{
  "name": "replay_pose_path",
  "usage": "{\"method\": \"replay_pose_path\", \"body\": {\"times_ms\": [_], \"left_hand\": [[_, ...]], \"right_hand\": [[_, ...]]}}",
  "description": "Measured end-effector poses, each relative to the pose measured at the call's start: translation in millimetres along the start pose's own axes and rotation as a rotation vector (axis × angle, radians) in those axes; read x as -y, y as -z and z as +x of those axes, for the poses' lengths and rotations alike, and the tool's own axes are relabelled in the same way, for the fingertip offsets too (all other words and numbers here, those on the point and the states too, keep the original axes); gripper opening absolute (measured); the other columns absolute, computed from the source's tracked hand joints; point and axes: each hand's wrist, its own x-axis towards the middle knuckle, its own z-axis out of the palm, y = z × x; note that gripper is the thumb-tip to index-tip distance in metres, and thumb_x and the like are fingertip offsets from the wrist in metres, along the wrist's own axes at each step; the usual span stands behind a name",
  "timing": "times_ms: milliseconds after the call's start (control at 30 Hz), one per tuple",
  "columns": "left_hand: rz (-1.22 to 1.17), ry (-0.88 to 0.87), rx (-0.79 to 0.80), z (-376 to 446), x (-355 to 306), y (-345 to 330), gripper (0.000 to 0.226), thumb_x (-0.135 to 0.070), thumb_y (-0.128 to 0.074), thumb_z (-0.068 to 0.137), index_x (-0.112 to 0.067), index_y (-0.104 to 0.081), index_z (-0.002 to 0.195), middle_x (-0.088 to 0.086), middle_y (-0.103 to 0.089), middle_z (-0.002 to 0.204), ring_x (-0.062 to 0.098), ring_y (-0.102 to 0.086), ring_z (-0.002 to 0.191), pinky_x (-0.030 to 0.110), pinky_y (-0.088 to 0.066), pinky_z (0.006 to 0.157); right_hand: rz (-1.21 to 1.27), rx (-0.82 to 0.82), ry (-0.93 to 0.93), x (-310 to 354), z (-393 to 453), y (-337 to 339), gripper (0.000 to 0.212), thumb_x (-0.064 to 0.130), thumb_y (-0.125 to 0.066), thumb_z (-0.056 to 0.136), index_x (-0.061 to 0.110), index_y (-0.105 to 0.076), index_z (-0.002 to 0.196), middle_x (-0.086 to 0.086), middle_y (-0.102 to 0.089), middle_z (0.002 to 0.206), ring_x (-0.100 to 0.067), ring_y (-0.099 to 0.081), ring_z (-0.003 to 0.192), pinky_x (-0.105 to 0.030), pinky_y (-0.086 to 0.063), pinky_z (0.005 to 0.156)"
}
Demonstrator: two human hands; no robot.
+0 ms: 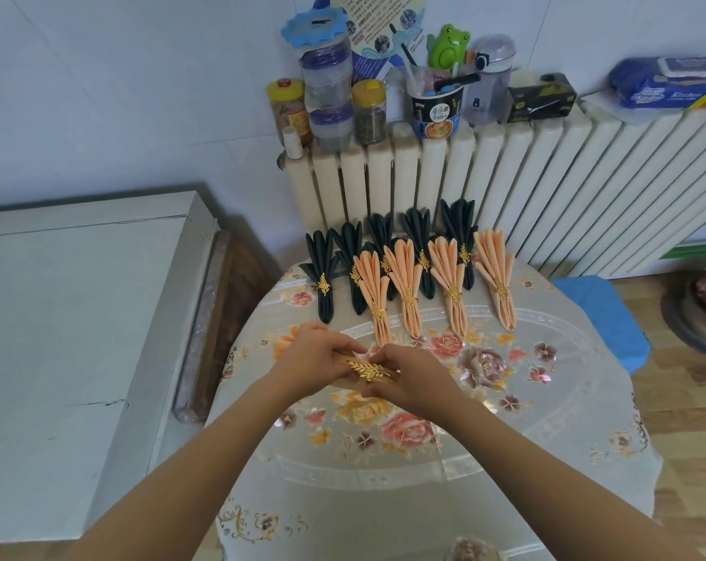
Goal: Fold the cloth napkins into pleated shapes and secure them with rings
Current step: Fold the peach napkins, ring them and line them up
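Both hands meet over the table (545,398): the left hand (321,358) and right hand (410,378) pinch a gold leaf ring (368,371) around a folded peach napkin (343,383). Beyond lie ringed black napkins (325,277) and peach napkins (408,285). On the radiator (505,176), a noodle cup (436,111) holds pens.

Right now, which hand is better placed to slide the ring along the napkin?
Right, probably. The right hand has its fingers on the gold leaf ring, while the left hand holds the folded peach napkin underneath, so it should stay as the support.
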Motion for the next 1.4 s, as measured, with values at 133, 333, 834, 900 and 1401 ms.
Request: {"method": "replay_pose_path", "body": {"times_ms": [133, 333, 834, 900, 1401], "left_hand": [[-0.068, -0.022, 0.025, 0.4, -1.4, 2.1, 0.033, -0.017, -0.075, 0.076, -0.027, -0.071, 0.108, -0.011, -0.069, 0.084, -0.003, -0.051, 0.08, 0.003, -0.033, 0.083], [-0.233, 0.048, 0.007, -1.9, 4.3, -1.9, 0.035, -0.01, -0.078, 0.073, -0.022, -0.073, 0.105, -0.002, -0.072, 0.087, -0.009, -0.058, 0.068, 0.002, -0.043, 0.065], [0.132, 0.027, -0.278, 1.5, 14.0, -36.7, 0.053, -0.029, -0.074, 0.077, -0.03, -0.057, 0.127, -0.007, -0.049, 0.135, 0.011, -0.035, 0.132, 0.039, -0.005, 0.115], [-0.087, 0.206, -0.492, -3.0, 14.6, -54.4, 0.048, -0.026, -0.073, 0.078, -0.024, -0.054, 0.123, -0.002, -0.047, 0.129, 0.017, -0.037, 0.126, 0.034, -0.023, 0.108], [-1.228, 0.782, -0.337, 30.0, 49.9, -105.2, 0.015, -0.016, -0.06, 0.093, -0.001, -0.061, 0.09, 0.016, -0.069, 0.095, 0.024, -0.067, 0.088, 0.035, -0.058, 0.078]], "right_hand": [[-0.016, -0.012, 0.048, -5.2, 0.5, -5.7, 0.037, 0.04, -0.072, 0.077, 0.023, -0.062, 0.109, 0.006, -0.064, 0.1, -0.011, -0.054, 0.091, -0.027, -0.045, 0.079], [-0.016, -0.077, 0.077, -14.3, 2.9, -15.9, 0.036, 0.043, -0.069, 0.079, 0.023, -0.062, 0.109, 0.01, -0.062, 0.095, -0.008, -0.05, 0.085, -0.021, -0.039, 0.072], [-0.01, -0.132, -0.091, -25.2, 11.6, -36.9, 0.038, 0.043, -0.074, 0.073, 0.023, -0.057, 0.1, 0.007, -0.062, 0.09, -0.011, -0.057, 0.084, -0.029, -0.05, 0.072], [0.047, -0.198, -0.174, -29.5, 12.9, -46.9, 0.036, 0.042, -0.074, 0.074, 0.022, -0.052, 0.094, 0.007, -0.06, 0.088, -0.012, -0.057, 0.08, -0.027, -0.049, 0.067], [0.437, -0.303, -0.276, -35.8, 50.1, -106.9, 0.021, 0.044, -0.06, 0.086, 0.023, -0.058, 0.09, 0.01, -0.06, 0.084, -0.009, -0.057, 0.079, -0.023, -0.046, 0.066]]}}
